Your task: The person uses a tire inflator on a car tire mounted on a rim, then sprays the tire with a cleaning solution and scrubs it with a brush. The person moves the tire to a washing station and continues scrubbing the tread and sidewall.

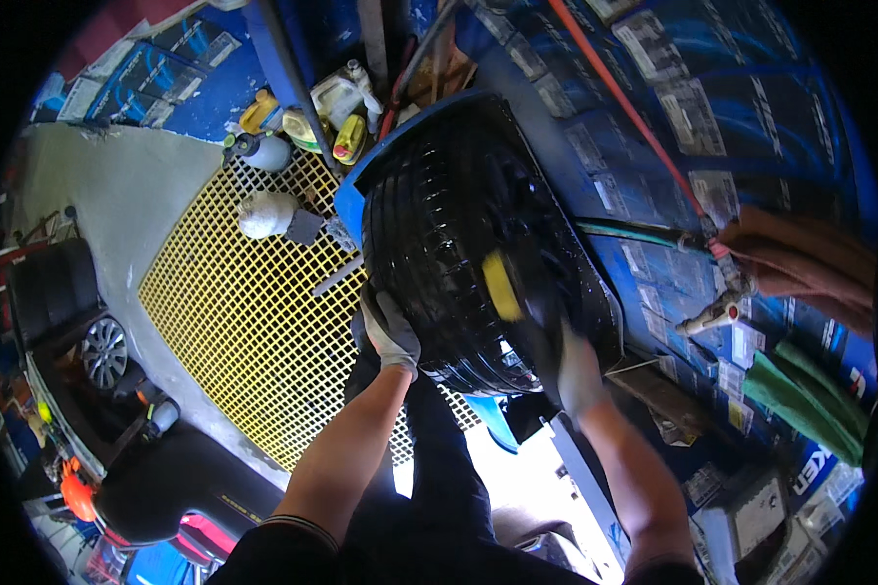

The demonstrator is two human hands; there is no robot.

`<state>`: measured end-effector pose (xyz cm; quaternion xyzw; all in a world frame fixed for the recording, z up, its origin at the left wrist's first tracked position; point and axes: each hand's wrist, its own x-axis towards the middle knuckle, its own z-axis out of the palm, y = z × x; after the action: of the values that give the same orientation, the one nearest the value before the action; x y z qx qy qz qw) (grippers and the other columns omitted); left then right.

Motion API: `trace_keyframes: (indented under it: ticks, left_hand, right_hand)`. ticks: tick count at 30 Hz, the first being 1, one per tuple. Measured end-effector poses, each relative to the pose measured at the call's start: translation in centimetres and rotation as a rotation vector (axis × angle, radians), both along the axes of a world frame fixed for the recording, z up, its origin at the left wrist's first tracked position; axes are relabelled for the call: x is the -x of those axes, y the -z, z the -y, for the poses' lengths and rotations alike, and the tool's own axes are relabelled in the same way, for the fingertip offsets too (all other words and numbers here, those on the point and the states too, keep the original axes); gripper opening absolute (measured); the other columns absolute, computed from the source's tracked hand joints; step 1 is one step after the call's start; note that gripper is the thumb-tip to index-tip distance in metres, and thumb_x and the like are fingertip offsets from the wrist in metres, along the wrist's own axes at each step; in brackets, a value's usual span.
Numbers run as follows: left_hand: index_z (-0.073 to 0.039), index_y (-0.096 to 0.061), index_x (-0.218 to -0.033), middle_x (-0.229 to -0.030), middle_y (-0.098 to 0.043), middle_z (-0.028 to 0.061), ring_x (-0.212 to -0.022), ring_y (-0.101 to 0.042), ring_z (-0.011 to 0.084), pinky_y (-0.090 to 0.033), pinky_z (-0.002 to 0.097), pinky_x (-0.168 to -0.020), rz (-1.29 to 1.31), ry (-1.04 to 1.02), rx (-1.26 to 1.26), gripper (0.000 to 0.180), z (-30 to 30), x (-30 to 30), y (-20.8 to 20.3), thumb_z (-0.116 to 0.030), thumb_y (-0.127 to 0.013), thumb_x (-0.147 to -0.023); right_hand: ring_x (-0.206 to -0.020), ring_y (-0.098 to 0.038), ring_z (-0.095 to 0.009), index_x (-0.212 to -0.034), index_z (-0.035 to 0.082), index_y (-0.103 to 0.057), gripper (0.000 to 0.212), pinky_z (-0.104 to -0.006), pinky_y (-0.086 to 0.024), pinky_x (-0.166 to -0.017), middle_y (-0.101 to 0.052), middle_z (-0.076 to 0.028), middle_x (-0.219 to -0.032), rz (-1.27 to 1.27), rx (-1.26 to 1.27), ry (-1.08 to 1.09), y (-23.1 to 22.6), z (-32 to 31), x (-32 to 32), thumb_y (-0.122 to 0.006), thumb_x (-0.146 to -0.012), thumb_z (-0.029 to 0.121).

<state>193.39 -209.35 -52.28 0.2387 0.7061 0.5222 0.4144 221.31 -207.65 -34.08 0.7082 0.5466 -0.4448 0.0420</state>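
Observation:
A large wet black tire [429, 244] on a dark wheel [527, 210] stands upright in a blue-edged housing [349, 200]. My left hand [392, 331], in a grey work glove with dark fingers, grips the left side of the tread near the bottom. On the lower right side, my gloved right hand [580, 375] is against the tire, its fingers smeared by motion. A yellow patch [500, 286] shows on the tire's right side, slightly blurred; I cannot tell whether it is a label or something loose.
Yellow floor grating [234, 322] lies to the left, with a white round-ended brush [268, 214] on it. Bottles and a sprayer [263, 151] stand beyond. On the right hang a red hose [629, 107], a brown cloth [800, 258] and a green cloth [810, 400]. Another wheel [104, 351] sits far left.

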Motion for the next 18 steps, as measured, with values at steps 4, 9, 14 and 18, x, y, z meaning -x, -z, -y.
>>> trace_keyframes:
  ticks: [4,9,14,18]
  left_hand:
    - [0.009,-0.049,-0.156,-0.152,-0.059,0.0326,-0.139,-0.058,0.0477,-0.044,0.0493,-0.119,-0.232,0.041,0.1,0.068,0.0,-0.3,-0.9,-0.046,-0.046,-0.116]
    - [0.007,-0.048,-0.157,-0.152,-0.058,0.0332,-0.142,-0.056,0.0479,-0.043,0.0481,-0.121,-0.23,0.087,0.072,0.066,-0.6,-0.2,-1.2,-0.044,-0.047,-0.116]
    - [0.008,-0.047,-0.158,-0.151,-0.059,0.0348,-0.137,-0.06,0.0512,-0.048,0.0519,-0.116,-0.31,0.078,0.19,0.069,-0.6,-0.4,-1.0,-0.046,-0.048,-0.115]
    - [0.009,-0.044,-0.16,-0.156,-0.055,0.0351,-0.142,-0.055,0.0518,-0.043,0.052,-0.121,-0.325,0.091,0.163,0.072,-0.2,-0.5,-1.2,-0.047,-0.046,-0.114]
  right_hand:
    - [-0.118,-0.075,-0.039,-0.154,0.008,-0.058,0.045,-0.0492,-0.057,-0.104,-0.077,-0.026,-0.119,0.053,-0.096,-0.057,-1.6,0.5,1.0,-0.052,-0.115,0.028]
    - [-0.118,-0.074,-0.042,-0.122,0.003,-0.075,0.04,-0.0511,-0.059,-0.102,-0.077,-0.026,-0.119,0.21,-0.038,0.02,8.1,-23.7,12.2,-0.04,-0.113,0.02]
    - [-0.13,-0.069,-0.043,-0.15,0.004,-0.062,0.051,-0.0499,-0.055,-0.108,-0.073,-0.026,-0.136,0.131,-0.161,-0.081,5.2,-12.3,5.0,-0.05,-0.114,0.039]
    - [-0.129,-0.071,-0.035,-0.158,0.011,-0.059,0.056,-0.0446,-0.051,-0.112,-0.076,-0.023,-0.133,-0.073,-0.134,0.04,1.7,-4.2,1.3,-0.056,-0.114,0.045]
